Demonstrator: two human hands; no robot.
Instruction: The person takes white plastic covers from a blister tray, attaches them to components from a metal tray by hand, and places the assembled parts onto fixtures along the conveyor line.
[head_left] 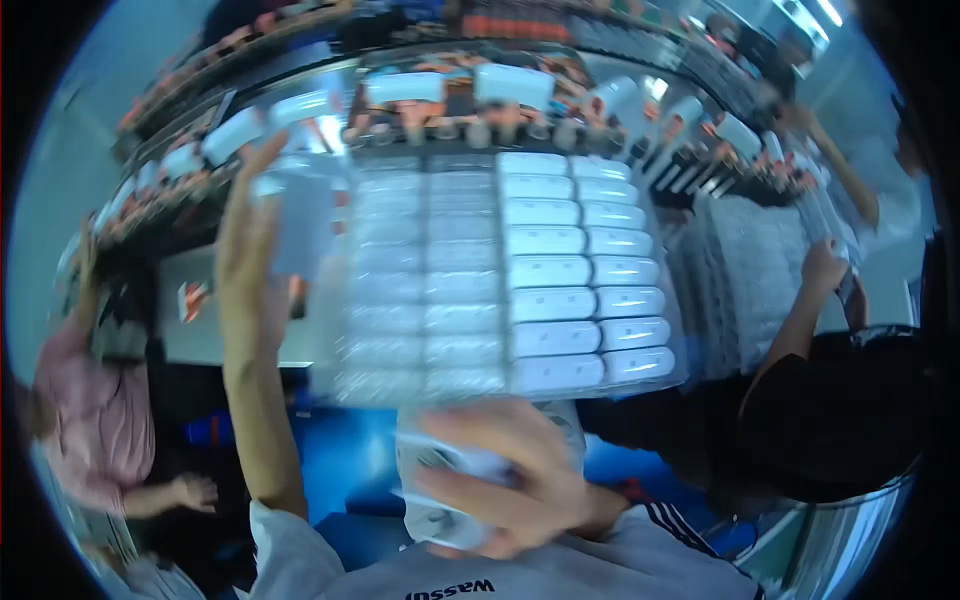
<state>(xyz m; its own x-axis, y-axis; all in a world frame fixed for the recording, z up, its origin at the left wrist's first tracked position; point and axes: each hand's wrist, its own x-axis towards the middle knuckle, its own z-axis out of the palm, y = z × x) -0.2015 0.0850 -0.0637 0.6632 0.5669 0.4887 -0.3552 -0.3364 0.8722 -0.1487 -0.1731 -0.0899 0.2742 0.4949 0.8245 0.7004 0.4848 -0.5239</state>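
Note:
A clear plastic tray (425, 270) lies before me. Its right two columns hold several white rounded-end pieces (552, 302); the left two columns show only translucent, blurred compartments. My left hand (250, 235) is raised at the tray's left side, its fingers around a pale flat piece (302, 215) that is smeared by motion. Below the tray's near edge, close to my body, my right hand (515, 465) is closed on a white object (435, 520). Motion blur hides that object's exact shape and most of the fingertips.
Stacked clear trays (755, 270) stand at the right, beside a person in dark clothing (840, 420). Beyond the tray runs a rack (475, 135) with white pieces and orange parts. Another person in pink (105, 420) is at the left.

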